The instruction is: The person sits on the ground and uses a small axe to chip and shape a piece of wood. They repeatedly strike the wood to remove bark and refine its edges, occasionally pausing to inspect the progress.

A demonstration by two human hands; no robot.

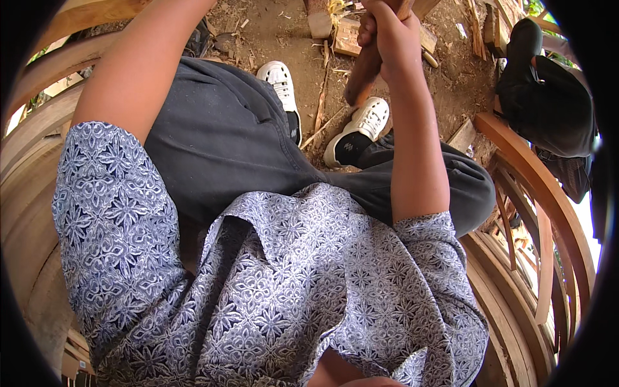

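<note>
stick (362, 77) is in the right hand (390, 42), fingers wrapped tight around its top. it slants down and to the left, toward the dirt (284, 32) between the white shoes (358, 129). left hand is out of view.

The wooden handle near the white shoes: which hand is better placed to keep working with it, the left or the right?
Right, most likely. The right hand is closed around the wooden handle above the white shoes. The left arm reaches up out of the picture, so its hand is not in view.
</note>
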